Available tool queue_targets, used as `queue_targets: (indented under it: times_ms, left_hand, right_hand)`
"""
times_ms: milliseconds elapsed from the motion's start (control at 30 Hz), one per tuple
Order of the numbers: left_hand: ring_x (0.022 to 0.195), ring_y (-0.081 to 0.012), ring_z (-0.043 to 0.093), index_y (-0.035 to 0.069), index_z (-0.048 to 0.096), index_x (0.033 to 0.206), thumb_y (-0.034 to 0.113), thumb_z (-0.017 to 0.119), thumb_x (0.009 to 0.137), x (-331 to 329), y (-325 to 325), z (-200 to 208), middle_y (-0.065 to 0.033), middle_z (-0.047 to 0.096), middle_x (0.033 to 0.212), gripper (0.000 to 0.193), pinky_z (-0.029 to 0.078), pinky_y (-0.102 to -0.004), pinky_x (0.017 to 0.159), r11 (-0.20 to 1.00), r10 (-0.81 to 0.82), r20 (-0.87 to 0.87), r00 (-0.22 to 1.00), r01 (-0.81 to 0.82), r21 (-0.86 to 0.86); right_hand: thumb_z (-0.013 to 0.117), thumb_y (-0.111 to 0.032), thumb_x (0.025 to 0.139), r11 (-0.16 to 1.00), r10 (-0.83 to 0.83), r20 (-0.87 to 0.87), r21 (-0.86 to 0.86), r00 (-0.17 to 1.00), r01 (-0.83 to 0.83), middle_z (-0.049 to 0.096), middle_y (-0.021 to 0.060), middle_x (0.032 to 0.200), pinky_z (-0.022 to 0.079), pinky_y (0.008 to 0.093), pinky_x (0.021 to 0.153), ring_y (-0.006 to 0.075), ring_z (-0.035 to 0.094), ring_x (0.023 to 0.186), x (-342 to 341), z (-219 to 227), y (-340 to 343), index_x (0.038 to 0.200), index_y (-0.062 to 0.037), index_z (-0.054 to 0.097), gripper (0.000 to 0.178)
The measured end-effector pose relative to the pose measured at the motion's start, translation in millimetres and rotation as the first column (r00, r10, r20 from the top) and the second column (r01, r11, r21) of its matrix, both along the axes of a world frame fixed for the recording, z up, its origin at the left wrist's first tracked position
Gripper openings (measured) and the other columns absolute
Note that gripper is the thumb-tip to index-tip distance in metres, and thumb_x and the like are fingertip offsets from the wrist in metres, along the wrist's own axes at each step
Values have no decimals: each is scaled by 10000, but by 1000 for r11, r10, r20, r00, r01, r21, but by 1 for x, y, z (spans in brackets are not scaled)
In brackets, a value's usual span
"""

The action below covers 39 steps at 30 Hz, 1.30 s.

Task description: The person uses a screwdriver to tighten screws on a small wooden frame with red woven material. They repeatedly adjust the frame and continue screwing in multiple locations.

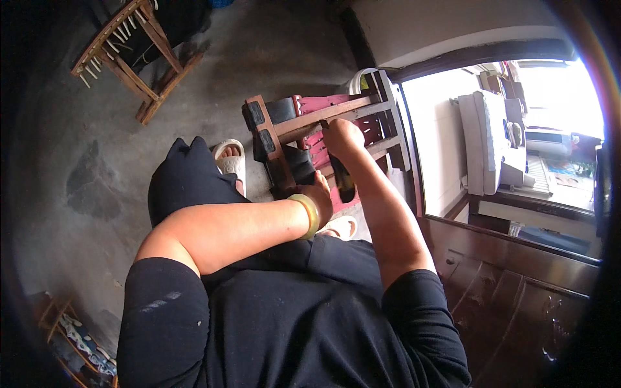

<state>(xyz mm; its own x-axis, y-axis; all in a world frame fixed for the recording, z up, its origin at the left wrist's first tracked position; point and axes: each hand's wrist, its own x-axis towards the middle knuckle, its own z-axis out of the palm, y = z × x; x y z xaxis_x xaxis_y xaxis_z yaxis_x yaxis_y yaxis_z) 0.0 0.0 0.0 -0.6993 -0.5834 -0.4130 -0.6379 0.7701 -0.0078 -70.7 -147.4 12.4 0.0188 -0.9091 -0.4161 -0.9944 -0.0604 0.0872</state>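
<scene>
A small wooden stool or chair frame (310, 121) lies tipped in front of me, with black straps (301, 166) wrapped over one rail and dark red webbing (321, 103) between its bars. Above it, my right hand (344, 137) is closed round a dark hand tool with a black and yellowish handle (345, 184); the tool's working end is mostly hidden by the fist. My left hand (319, 202), below a pale green bangle (306, 213), is bent against the near side of the frame beside the black strap. Its fingers are mostly hidden, and what they grip cannot be made out.
Another wooden frame with pale strap ends (123, 48) stands at the far left on the grey concrete floor (84, 129). Behind the work is a white bucket (357, 81). A dark carved wooden panel (504, 291) stands at right, near a bright doorway. My light sandals (231, 155) are beside the frame.
</scene>
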Motion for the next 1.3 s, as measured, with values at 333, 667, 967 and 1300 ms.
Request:
queue_targets:
  times_ms: [333,667,967,1300]
  left_hand:
    - [1175,-340,503,133,510,1320,232,480,906,-33,17,-54,-134,488,1373,427,506,-489,783,952,78,-20,997,-69,297]
    - [1376,-511,198,80,516,1368,216,586,872,-7,7,11,-264,220,1526,519,503,-621,812,982,-19,43,999,11,186]
    - [1355,-530,237,63,532,1348,258,561,889,-13,0,-4,-308,237,1495,500,389,-638,915,973,-131,-12,991,131,189]
    - [1329,-517,314,17,587,1278,274,547,877,-2,-7,12,-278,403,1427,478,251,-638,1058,967,-224,27,974,219,133]
  right_hand:
    - [549,-309,874,972,156,74,167,985,-167,687,216,980,534,448,821,374,672,936,32,0,33,932,-49,723,318]
    - [579,-386,866,997,61,30,-45,998,-60,668,227,822,533,472,713,396,667,796,-28,-12,4,862,-31,707,377]
    - [504,-363,944,999,45,59,10,997,-46,671,238,868,526,498,732,401,667,837,-44,4,39,929,-19,638,369]
    - [520,-267,901,991,13,324,-127,946,29,625,234,708,495,474,643,388,640,690,-66,-41,13,802,31,624,330]
